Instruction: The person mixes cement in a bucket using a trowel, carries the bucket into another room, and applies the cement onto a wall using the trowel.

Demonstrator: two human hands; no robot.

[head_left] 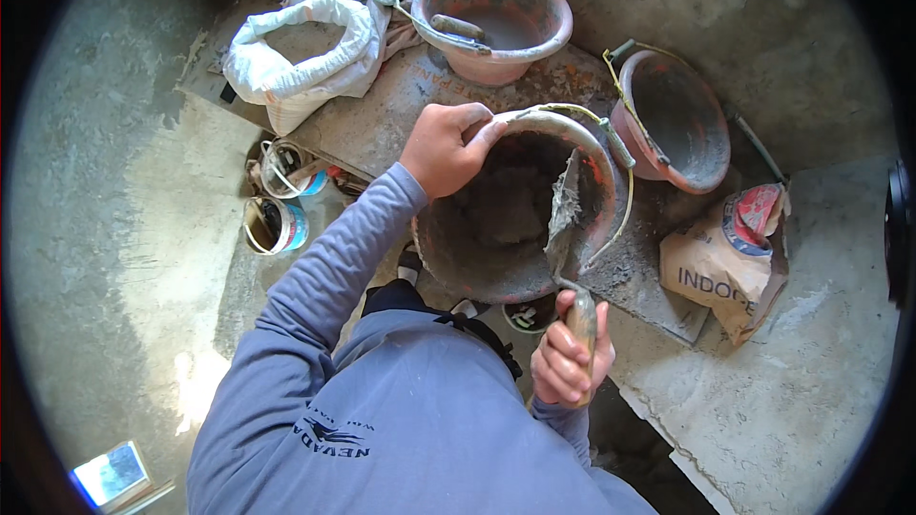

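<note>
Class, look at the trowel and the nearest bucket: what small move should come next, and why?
Probably lower the trowel into the grey material in the nearest bucket: the right hand holds it with the blade over the opening, and the left hand grips the rim.

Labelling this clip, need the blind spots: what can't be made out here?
All in the head view:
- Left hand: some fingers hidden behind the hand itself.
- Trowel: part of its handle covered by the right hand.
- Large bucket: how deep the mix lies, lost in shadow.
- Small container: mostly covered by the large bucket.
- Dark round object: cut off at the right edge.
</note>
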